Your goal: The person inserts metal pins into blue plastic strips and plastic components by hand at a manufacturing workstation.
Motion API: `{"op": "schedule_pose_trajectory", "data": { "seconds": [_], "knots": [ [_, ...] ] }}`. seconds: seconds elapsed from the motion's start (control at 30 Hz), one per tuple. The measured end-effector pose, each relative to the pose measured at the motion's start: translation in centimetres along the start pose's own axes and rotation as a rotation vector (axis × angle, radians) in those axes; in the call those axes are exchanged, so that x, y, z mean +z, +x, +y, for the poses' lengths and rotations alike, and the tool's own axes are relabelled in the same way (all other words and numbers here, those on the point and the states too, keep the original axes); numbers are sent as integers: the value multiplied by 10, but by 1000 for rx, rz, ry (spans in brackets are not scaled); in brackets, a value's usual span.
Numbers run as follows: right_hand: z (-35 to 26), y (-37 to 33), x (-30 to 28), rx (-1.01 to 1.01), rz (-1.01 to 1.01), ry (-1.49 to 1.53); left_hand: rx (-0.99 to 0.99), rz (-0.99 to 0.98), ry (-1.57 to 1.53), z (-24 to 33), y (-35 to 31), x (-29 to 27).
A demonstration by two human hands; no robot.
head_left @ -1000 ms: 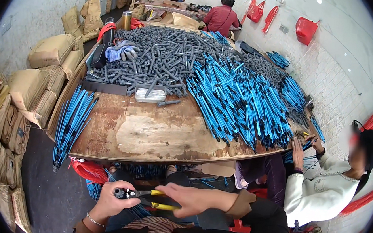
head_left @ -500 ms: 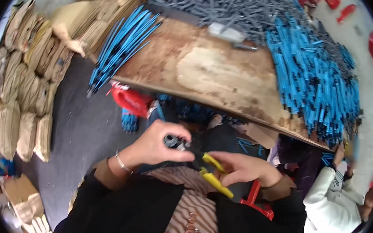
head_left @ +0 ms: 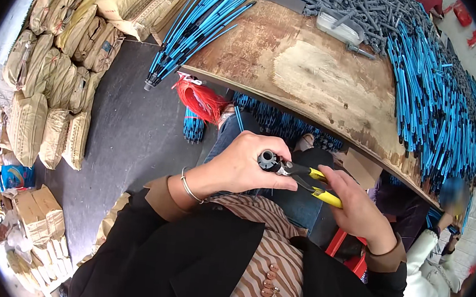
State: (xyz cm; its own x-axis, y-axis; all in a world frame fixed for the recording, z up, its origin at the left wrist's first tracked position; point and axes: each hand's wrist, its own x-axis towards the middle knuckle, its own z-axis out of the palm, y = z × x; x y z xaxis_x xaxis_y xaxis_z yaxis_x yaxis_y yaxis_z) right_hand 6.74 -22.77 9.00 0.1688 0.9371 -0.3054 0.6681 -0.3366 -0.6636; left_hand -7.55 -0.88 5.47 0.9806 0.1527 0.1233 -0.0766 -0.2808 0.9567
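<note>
My left hand point(head_left: 239, 163) is closed around a dark, tube-like part point(head_left: 267, 160) with a grey, notched round end facing up. My right hand point(head_left: 357, 207) grips a pair of pliers point(head_left: 327, 198) with yellow handles and dark metal jaws. The jaws reach to the tube-like part beside my left thumb; whether they bite on it I cannot tell. Most of the part's length is hidden by my fingers. Both hands are above my lap, in front of the wooden table point(head_left: 258, 43).
Blue-and-black rods lie in a bundle point(head_left: 200, 26) at the table's left and a big pile point(head_left: 434, 103) at its right. Grey plastic pieces point(head_left: 341, 5) and a clear tray point(head_left: 340, 27) are at the back. Sacks point(head_left: 62, 85) stack at left. A co-worker's white sleeve point(head_left: 422, 278) shows at right.
The pliers' handles have come closer together in my right hand, which now wraps over them. My view has shifted, and both hands appear further right and slightly higher.
</note>
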Motion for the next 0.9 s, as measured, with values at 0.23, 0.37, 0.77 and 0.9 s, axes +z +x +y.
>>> {"op": "schedule_pose_trajectory", "data": {
  "seconds": [0.23,0.37,0.77,0.9],
  "knots": [
    [-7,-1,5,-51,126,-74,-12,-18,11,0,2,-3],
    [-7,-2,-8,-62,89,-105,54,-15,-2,-1,4,2],
    [19,15,41,-129,213,205,-76,4,-28,-5,3,-7],
    [-13,5,-12,227,-117,445,-50,-41,39,-4,1,-6]
  ]
}}
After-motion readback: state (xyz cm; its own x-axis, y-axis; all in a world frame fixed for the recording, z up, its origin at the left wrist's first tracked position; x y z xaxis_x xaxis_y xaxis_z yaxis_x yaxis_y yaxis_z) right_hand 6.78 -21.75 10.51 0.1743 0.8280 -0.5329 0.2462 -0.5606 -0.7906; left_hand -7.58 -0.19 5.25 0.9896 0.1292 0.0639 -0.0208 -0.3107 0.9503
